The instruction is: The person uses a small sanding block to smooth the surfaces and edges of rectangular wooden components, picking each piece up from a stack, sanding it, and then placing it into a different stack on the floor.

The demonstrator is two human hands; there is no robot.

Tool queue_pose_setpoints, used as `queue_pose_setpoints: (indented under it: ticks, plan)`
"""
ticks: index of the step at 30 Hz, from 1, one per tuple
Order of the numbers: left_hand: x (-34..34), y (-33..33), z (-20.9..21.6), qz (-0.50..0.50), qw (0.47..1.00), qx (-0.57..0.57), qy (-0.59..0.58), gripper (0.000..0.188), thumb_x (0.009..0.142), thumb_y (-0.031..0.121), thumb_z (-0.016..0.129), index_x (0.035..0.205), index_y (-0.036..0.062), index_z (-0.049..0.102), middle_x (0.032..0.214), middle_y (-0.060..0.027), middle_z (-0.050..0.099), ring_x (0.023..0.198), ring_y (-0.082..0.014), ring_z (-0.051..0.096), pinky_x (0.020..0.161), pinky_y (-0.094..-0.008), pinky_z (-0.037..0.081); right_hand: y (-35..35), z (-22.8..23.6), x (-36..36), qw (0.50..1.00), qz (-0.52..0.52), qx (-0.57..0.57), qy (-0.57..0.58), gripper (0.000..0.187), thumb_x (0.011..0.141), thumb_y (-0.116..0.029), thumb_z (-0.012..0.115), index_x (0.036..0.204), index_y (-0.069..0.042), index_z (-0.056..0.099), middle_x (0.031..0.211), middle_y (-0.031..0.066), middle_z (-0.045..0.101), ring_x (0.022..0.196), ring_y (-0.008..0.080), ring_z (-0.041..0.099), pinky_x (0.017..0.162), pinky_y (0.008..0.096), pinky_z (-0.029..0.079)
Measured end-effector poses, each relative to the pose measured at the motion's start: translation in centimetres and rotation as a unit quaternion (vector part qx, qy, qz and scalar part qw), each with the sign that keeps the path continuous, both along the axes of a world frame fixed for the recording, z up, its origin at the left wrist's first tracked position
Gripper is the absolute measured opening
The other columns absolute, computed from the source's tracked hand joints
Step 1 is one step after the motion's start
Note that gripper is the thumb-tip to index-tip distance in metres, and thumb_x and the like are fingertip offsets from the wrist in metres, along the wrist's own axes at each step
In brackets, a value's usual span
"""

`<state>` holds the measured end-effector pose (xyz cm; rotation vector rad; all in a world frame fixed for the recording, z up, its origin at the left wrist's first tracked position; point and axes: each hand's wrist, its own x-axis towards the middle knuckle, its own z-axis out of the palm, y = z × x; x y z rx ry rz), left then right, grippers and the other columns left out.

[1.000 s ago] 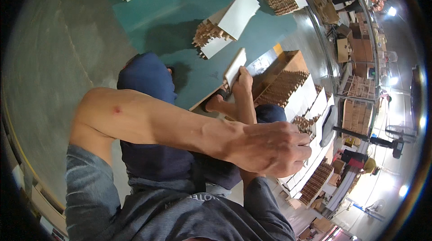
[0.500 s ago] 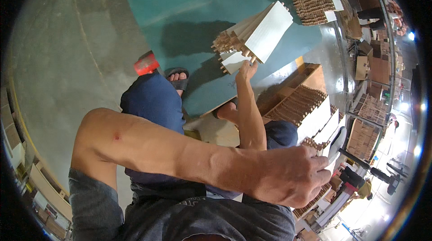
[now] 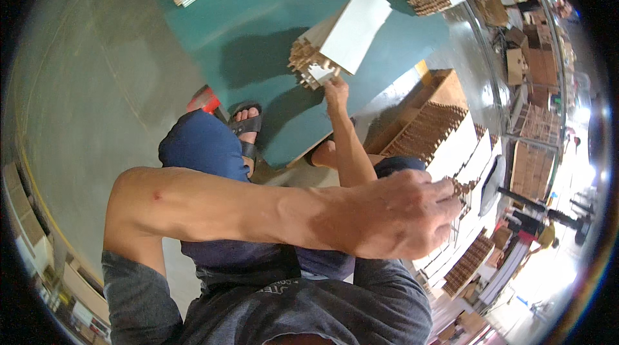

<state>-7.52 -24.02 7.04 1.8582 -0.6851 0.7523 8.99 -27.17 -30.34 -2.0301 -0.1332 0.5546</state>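
Right hand gripping cardboard bundle at 12 o'clock; left hand fingers curled at cardboard pieces, 3 o'clock.

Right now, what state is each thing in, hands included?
Right hand: raised, gripping the bundle's lower end.
Cardboard bundle: held up, tilted, above the green board.
Left hand: fingers curled at the stacked cardboard; grip unclear.
Sandal: on the foot.
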Motion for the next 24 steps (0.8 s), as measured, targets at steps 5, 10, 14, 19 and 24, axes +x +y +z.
queue_pose_setpoints:
  ticks: [5, 10, 14, 19, 24]
  plan:
    - [0.4, 0.3, 0.0, 0.013, 1.000, 0.006, -0.003, 0.016, 0.078, 0.013, 0.068, 0.083, -0.0021, 0.065, 0.082, -0.0068, 0.054, 0.076, -0.0197, 0.056, 0.060, -0.0330, 0.047, 0.4, 1.4, -1.3, 0.978, 0.099, -0.166, -0.077, 0.071, 0.083, -0.011, 0.072, 0.149, -0.004, 0.046, 0.116, 0.0290, 0.067, 0.116, 0.0439, 0.062, 0.099, 0.0474, 0.049]
    - [0.4, 0.4, -0.4, 0.017, 1.000, 0.010, 0.018, 0.016, 0.076, 0.010, 0.070, 0.082, -0.0036, 0.065, 0.079, -0.0069, 0.053, 0.072, -0.0195, 0.056, 0.058, -0.0322, 0.048, -0.6, -1.7, -1.4, 0.933, 0.160, -0.170, -0.275, 0.053, 0.080, -0.008, 0.069, 0.130, 0.006, 0.056, 0.110, 0.0257, 0.067, 0.109, 0.0438, 0.059, 0.099, 0.0465, 0.042]
    - [0.4, 0.7, -0.4, 0.017, 1.000, 0.004, 0.018, 0.016, 0.076, 0.010, 0.071, 0.083, -0.0039, 0.065, 0.078, -0.0068, 0.052, 0.072, -0.0197, 0.056, 0.058, -0.0319, 0.048, -0.1, -1.9, -3.3, 0.940, 0.137, -0.140, -0.278, 0.046, 0.081, -0.007, 0.068, 0.125, 0.003, 0.060, 0.109, 0.0231, 0.066, 0.103, 0.0433, 0.059, 0.093, 0.0490, 0.045]
    - [0.9, -0.3, -0.4, 0.013, 0.999, 0.019, 0.021, 0.015, 0.077, 0.011, 0.069, 0.082, -0.0029, 0.065, 0.078, -0.0067, 0.052, 0.072, -0.0204, 0.056, 0.058, -0.0326, 0.048, -1.4, -2.6, -3.5, 0.943, 0.070, -0.140, -0.292, 0.043, 0.082, -0.009, 0.069, 0.123, 0.000, 0.063, 0.108, 0.0198, 0.067, 0.105, 0.0414, 0.059, 0.095, 0.0479, 0.047]
    - [2.7, 1.3, 0.7, 0.002, 0.998, 0.057, 0.039, 0.020, 0.075, 0.008, 0.071, 0.094, -0.0003, 0.072, 0.085, -0.0112, 0.064, 0.075, -0.0287, 0.063, 0.063, -0.0400, 0.052, -0.6, 3.5, -4.1, 0.991, -0.051, -0.110, -0.058, 0.042, 0.085, -0.022, 0.071, 0.120, -0.001, 0.065, 0.110, 0.0236, 0.069, 0.104, 0.0388, 0.065, 0.092, 0.0466, 0.050]
